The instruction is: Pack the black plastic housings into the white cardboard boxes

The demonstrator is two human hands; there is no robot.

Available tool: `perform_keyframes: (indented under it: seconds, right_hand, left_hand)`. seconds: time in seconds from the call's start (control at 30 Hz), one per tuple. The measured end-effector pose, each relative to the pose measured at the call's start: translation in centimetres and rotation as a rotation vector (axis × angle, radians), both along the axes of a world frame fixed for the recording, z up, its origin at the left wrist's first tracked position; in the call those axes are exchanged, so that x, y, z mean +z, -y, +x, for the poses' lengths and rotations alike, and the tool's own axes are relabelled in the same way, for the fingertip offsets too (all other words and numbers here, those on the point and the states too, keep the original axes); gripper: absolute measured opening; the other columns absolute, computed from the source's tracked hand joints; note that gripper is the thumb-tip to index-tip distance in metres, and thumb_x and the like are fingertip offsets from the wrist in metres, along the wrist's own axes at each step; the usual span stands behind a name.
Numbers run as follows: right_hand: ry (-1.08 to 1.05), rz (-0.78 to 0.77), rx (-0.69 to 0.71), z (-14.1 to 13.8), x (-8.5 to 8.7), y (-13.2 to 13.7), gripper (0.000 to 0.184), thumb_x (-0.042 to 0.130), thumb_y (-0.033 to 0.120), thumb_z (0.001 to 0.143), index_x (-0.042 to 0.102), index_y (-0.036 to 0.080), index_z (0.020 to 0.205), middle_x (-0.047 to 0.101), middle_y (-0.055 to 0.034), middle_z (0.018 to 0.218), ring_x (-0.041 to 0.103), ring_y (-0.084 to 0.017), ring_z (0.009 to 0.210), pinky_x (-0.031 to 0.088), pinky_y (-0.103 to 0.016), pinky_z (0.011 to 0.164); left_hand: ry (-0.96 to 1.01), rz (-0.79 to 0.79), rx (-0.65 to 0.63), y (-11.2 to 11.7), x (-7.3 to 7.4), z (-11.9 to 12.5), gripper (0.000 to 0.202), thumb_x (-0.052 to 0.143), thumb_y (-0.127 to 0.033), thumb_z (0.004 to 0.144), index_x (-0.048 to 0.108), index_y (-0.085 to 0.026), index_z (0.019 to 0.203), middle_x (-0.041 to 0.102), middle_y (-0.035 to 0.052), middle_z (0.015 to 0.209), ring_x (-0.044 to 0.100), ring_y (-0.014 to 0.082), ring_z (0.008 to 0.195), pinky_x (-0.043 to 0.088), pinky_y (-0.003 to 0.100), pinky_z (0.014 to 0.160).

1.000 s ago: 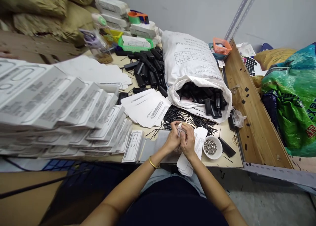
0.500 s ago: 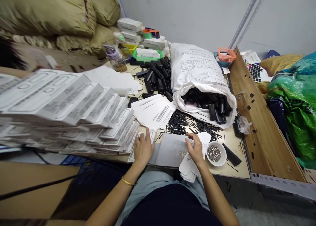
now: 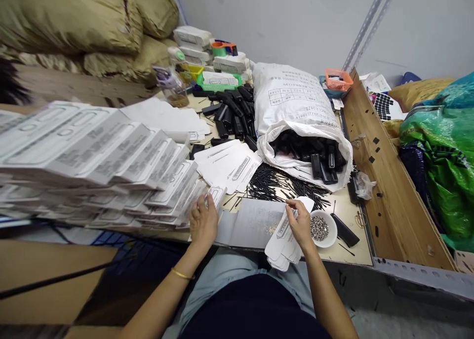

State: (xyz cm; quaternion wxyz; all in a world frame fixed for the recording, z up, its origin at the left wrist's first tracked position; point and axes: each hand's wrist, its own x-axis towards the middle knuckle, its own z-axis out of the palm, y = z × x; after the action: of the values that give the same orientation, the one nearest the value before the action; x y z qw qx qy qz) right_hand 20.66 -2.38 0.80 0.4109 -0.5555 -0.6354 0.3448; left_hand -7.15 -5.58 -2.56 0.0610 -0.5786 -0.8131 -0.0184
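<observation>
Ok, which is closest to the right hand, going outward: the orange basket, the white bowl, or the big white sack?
1. The white bowl, just right of the right hand, which pinches a white card.
2. The big white sack, farther back, mid-table.
3. The orange basket, far back at the table's right corner.

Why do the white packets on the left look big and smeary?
Head view: the wide lens stretches and softens the stacked white packets at the left edge; the middle is sharp, like the white card in the right hand; even light.
</observation>
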Motion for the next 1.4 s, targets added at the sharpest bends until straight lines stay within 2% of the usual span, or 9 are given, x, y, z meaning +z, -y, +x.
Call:
perform_keyframes:
  seconds: [0.3,0.57,0.77,0.87,0.97,1.03,1.2,1.3,1.4]
  right_hand:
    - [0.154,0.005,-0.125,5.6,0.2,0.7,0.018,0.047,0.024,0.088,0.062,0.018,0.096,0.065,-0.0068,0.095,0.058,-0.02,0.092,0.044,-0.035,0.085]
    - [0.555,-0.065,0.059,7.1,1.7,-1.1,0.016,0.051,0.024,0.087,0.062,0.017,0.096,0.065,-0.01,0.097,0.054,-0.025,0.098,0.041,-0.036,0.088]
    - [0.67,-0.331,-0.04,9.7,1.9,-0.2,0.014,0.048,0.024,0.088,0.061,0.019,0.089,0.067,-0.0069,0.087,0.061,-0.021,0.082,0.04,-0.028,0.069]
    - [0.741,-0.458,-0.079,10.4,-0.2,1.3,0.013,0.051,0.019,0.083,0.061,0.019,0.091,0.068,-0.0077,0.088,0.062,-0.021,0.08,0.037,-0.027,0.064]
    - [0.723,-0.403,-0.092,9.8,-2.7,2.4,0.015,0.049,0.012,0.08,0.06,0.019,0.088,0.066,-0.0082,0.094,0.061,-0.021,0.085,0.038,-0.026,0.064]
    - [0.69,-0.332,-0.096,9.2,-4.0,2.7,0.016,0.047,0.01,0.079,0.06,0.019,0.08,0.065,-0.0078,0.091,0.06,-0.021,0.087,0.04,-0.026,0.067]
    - [0.609,-0.226,-0.175,8.7,-5.4,2.6,0.018,0.042,0.011,0.08,0.057,0.018,0.073,0.063,-0.0088,0.082,0.059,-0.023,0.083,0.043,-0.031,0.071]
    - [0.412,-0.157,-0.262,9.2,-5.6,2.4,0.017,0.041,0.016,0.083,0.057,0.018,0.077,0.063,-0.0079,0.08,0.059,-0.022,0.079,0.044,-0.033,0.074]
    - [0.091,-0.154,-0.36,9.5,-5.4,1.9,0.012,0.047,0.025,0.084,0.057,0.018,0.081,0.063,-0.0042,0.077,0.059,-0.018,0.071,0.046,-0.031,0.07]
  left_hand:
    - [0.093,0.087,0.149,-0.2,1.1,-0.7,0.06,0.042,-0.027,0.089,0.028,-0.002,0.141,0.036,0.0338,0.134,0.038,0.0462,0.121,0.038,0.059,0.088]
    - [0.151,0.072,-0.028,0.4,1.0,-0.4,0.047,0.035,-0.023,0.089,0.044,-0.023,0.136,0.023,0.0201,0.148,0.029,0.0481,0.128,0.03,0.069,0.089]
    - [0.225,0.21,-0.068,-1.7,1.6,0.2,0.052,0.047,-0.036,0.085,0.046,-0.018,0.134,0.019,0.0231,0.148,0.021,0.0492,0.132,0.023,0.07,0.095]
    - [0.443,0.166,-0.308,-6.4,1.7,4.4,0.048,0.049,-0.037,0.085,0.051,-0.015,0.128,0.042,0.0225,0.133,0.039,0.0392,0.124,0.031,0.059,0.098]
    - [0.777,0.043,-0.647,-12.1,1.8,12.4,0.042,0.05,-0.029,0.085,0.051,-0.018,0.126,0.056,0.0154,0.121,0.049,0.0289,0.115,0.036,0.047,0.1]
    - [0.898,-0.008,-0.717,-15.4,2.1,18.4,0.051,0.055,-0.029,0.082,0.045,-0.017,0.131,0.055,0.0156,0.125,0.05,0.0271,0.116,0.036,0.042,0.101]
    - [1.118,-0.082,-0.356,-20.9,3.0,28.0,0.071,0.07,-0.037,0.071,0.042,-0.005,0.128,0.052,0.0269,0.127,0.045,0.0345,0.125,0.035,0.042,0.1]
    - [1.171,-0.09,-0.318,-22.3,2.6,28.5,0.06,0.073,-0.036,0.068,0.053,-0.007,0.117,0.063,0.0223,0.111,0.056,0.0323,0.112,0.042,0.039,0.091]
    - [1.226,-0.077,-0.316,-22.5,2.2,26.3,0.046,0.074,-0.035,0.065,0.062,-0.011,0.102,0.07,0.0137,0.093,0.063,0.0281,0.098,0.046,0.036,0.084]
